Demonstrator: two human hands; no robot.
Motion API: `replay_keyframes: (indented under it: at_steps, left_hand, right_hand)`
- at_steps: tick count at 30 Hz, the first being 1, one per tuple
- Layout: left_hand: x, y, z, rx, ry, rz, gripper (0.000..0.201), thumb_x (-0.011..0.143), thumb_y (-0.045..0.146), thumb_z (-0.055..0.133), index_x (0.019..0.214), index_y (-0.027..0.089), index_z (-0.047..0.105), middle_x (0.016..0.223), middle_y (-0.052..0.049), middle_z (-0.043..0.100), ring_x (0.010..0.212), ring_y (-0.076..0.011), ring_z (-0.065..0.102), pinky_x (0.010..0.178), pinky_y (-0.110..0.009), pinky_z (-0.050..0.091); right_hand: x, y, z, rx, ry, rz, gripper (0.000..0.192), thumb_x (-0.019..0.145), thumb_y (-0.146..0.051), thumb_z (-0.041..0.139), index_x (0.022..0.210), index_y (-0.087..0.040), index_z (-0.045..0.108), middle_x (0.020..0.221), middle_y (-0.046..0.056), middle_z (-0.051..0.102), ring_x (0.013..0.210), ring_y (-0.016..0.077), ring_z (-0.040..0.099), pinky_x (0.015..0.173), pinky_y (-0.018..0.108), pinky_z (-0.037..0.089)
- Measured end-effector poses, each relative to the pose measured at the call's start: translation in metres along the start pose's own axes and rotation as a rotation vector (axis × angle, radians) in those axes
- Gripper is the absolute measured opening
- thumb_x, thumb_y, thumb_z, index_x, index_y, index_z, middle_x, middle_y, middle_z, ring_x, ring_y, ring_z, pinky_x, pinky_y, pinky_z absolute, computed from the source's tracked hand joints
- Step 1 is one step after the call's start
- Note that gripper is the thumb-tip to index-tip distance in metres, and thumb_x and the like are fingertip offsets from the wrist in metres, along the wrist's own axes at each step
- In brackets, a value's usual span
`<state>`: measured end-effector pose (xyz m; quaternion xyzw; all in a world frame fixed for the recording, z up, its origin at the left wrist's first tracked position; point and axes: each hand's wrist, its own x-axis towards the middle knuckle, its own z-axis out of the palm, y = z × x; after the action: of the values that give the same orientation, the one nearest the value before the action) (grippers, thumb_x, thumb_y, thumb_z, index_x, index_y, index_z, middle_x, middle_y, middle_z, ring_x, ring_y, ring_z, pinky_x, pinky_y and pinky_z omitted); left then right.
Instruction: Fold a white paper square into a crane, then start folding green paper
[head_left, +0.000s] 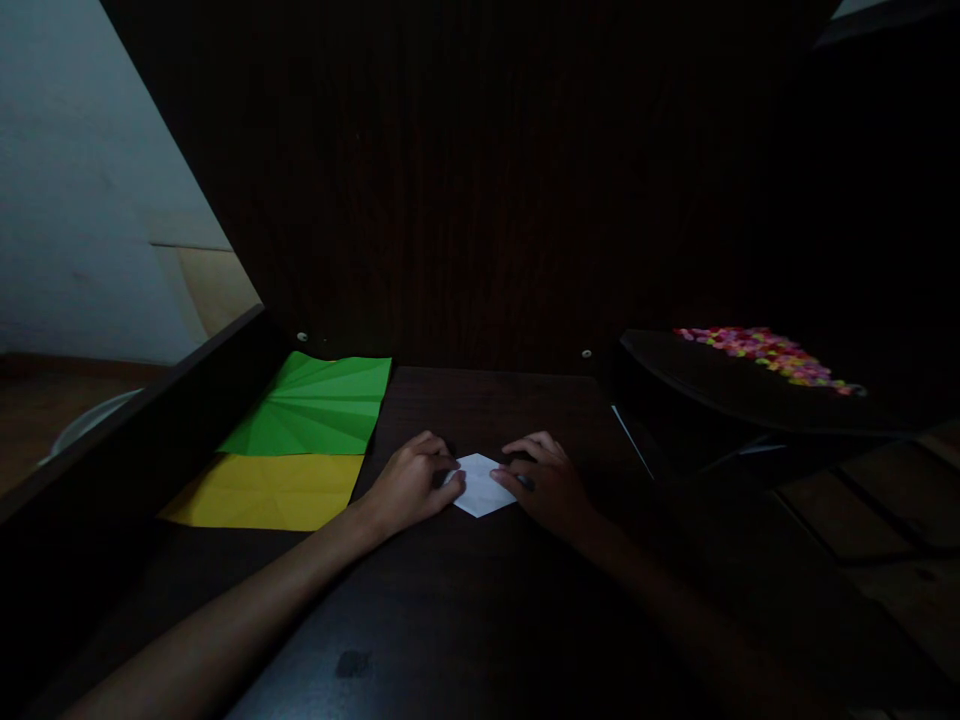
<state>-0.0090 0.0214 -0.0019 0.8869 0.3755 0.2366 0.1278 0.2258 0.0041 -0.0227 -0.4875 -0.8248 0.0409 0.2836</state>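
A small piece of folded white paper (pixel 478 487) lies on the dark wooden surface in front of me, its near and far corners pointed. My left hand (pixel 416 478) grips its left side, with the thumb on top and the fingers curled beside it. At the right side, my right hand (pixel 550 485) holds the paper with the thumb pressed on it. The index finger of that hand reaches out just beyond the paper's far right edge. Both palms hide the paper's side corners.
To the left lie a creased green sheet (pixel 319 405) and a yellow sheet (pixel 277 490). A dark wooden panel (pixel 450 200) rises behind, and a raised side board (pixel 150 430) runs along the left. Colourful small pieces (pixel 772 355) rest on a dark object at right.
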Motion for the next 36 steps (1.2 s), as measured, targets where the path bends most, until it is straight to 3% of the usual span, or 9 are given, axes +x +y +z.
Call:
replay_keyframes:
  at_steps: [5,8,12,15,21,28,36]
  left_hand:
    - [0.003,-0.003,0.006,-0.068,0.045,-0.050,0.015,0.089,0.029,0.064,0.087,0.017,0.073,0.091,-0.007,0.070,0.090,-0.0218,0.060,0.082,-0.034,0.049]
    - [0.004,-0.006,0.009,-0.097,0.067,-0.115,0.011,0.083,0.028,0.071,0.084,0.018,0.071,0.096,-0.006,0.070,0.093,-0.0226,0.060,0.086,-0.037,0.048]
    - [0.004,-0.007,0.010,-0.072,0.082,-0.187,0.023,0.080,0.031,0.074,0.098,0.017,0.071,0.107,-0.008,0.067,0.103,-0.0264,0.058,0.093,-0.043,0.046]
    - [0.004,-0.005,0.011,-0.070,0.053,-0.167,0.022,0.084,0.030,0.070,0.103,0.018,0.071,0.109,-0.008,0.066,0.105,-0.0266,0.058,0.095,-0.044,0.045]
    - [0.004,0.000,0.009,-0.083,0.043,-0.171,0.011,0.084,0.024,0.068,0.092,0.018,0.070,0.104,-0.007,0.067,0.099,-0.0245,0.059,0.091,-0.041,0.047]
    - [0.003,0.000,0.007,0.015,0.064,-0.245,0.017,0.080,0.032,0.073,0.080,0.018,0.063,0.087,-0.006,0.065,0.086,-0.0238,0.060,0.077,-0.037,0.049]
    - [0.003,0.000,0.008,-0.017,0.056,-0.267,0.023,0.080,0.031,0.073,0.094,0.018,0.061,0.084,-0.005,0.065,0.080,-0.0225,0.060,0.068,-0.033,0.048]
  right_hand:
    - [0.003,-0.008,0.006,-0.015,0.020,0.057,0.016,0.084,-0.027,0.068,0.069,-0.022,0.070,0.103,0.007,0.070,0.098,0.0267,0.056,0.083,0.045,0.046]
    - [0.003,-0.009,0.007,0.004,0.024,0.108,0.009,0.084,-0.029,0.069,0.085,-0.022,0.073,0.110,0.009,0.069,0.104,0.0284,0.056,0.086,0.047,0.046]
    - [0.003,-0.009,0.008,-0.012,-0.008,0.124,0.023,0.084,-0.030,0.069,0.105,-0.020,0.073,0.126,0.013,0.063,0.112,0.0323,0.052,0.090,0.052,0.045]
    - [0.003,-0.011,0.009,0.005,-0.011,0.093,0.017,0.087,-0.027,0.064,0.100,-0.022,0.074,0.125,0.012,0.063,0.112,0.0319,0.052,0.091,0.052,0.044]
    - [0.003,-0.014,0.008,0.031,0.044,0.096,0.006,0.085,-0.025,0.067,0.087,-0.021,0.071,0.109,0.011,0.065,0.102,0.0286,0.055,0.086,0.046,0.047]
    - [0.001,-0.010,0.004,-0.038,0.076,0.177,0.011,0.083,-0.023,0.067,0.073,-0.021,0.065,0.092,0.008,0.061,0.088,0.0253,0.055,0.079,0.042,0.047]
    - [0.002,-0.009,0.006,0.027,0.063,0.187,0.013,0.083,-0.017,0.066,0.074,-0.022,0.058,0.087,0.005,0.060,0.085,0.0239,0.055,0.080,0.041,0.046]
